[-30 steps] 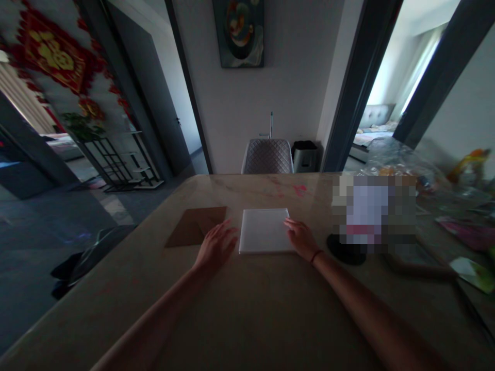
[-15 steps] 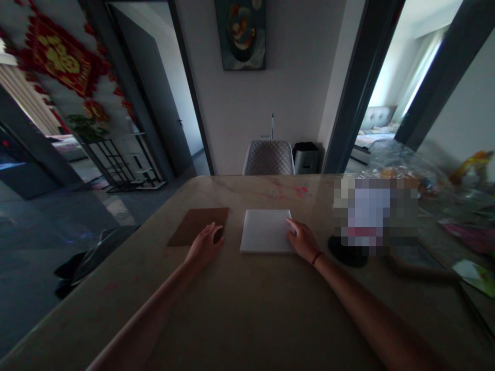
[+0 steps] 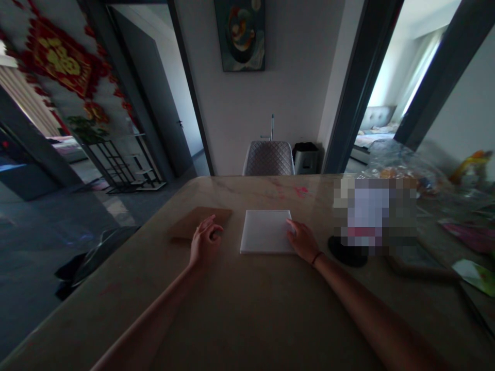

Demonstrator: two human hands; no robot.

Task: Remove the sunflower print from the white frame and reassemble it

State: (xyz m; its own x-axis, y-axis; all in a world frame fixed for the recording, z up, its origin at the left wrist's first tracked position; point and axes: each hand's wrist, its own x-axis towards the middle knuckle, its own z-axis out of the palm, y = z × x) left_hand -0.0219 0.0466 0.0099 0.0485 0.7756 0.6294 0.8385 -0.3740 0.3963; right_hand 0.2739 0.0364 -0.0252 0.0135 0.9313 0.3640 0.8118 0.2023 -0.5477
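Observation:
My left hand [image 3: 204, 245] has its fingers bent over the right part of a thin brown sheet [image 3: 185, 224], which looks like card or an envelope. Thumb and fingers curl toward each other at it, and the sheet appears slightly raised and bowed. To the right lies a flat white rectangular pad [image 3: 265, 232] with a pale, clear-looking rim. My right hand [image 3: 303, 241] rests at its right edge, thumb and index finger apart and touching it. A dark band circles the right wrist.
Right of my right hand stands a blurred-out item [image 3: 369, 211] on a round black base [image 3: 348, 252]. Beyond it are clear plastic bags [image 3: 410, 165] and a dark tray-like object [image 3: 421, 263]. A quilted chair [image 3: 269, 157] stands past the table's far edge.
My left hand has risen slightly and its fingers have curled. The brown sheet has shifted and bowed upward with it. My right hand and the white pad have stayed in place.

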